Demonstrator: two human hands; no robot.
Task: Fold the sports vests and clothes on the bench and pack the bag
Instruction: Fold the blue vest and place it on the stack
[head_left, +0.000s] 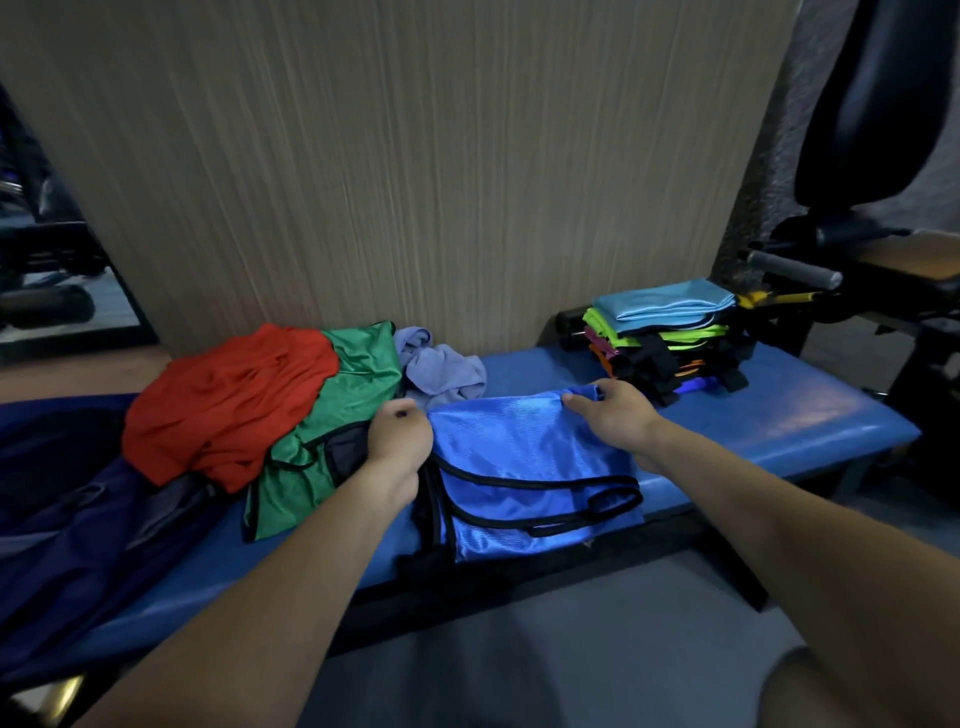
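Grip of both hands, left hand (397, 434) and right hand (613, 410), on blue vest (530, 467) corners.

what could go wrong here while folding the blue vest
1. The blue vest hangs over the bench front edge; being shiny cloth, it may slide off once the left hand and right hand let go.
2. The left hand sits against the green vest, so it might drag that along into the fold.
3. The folded stack looks tall and uneven; adding another could tip it.
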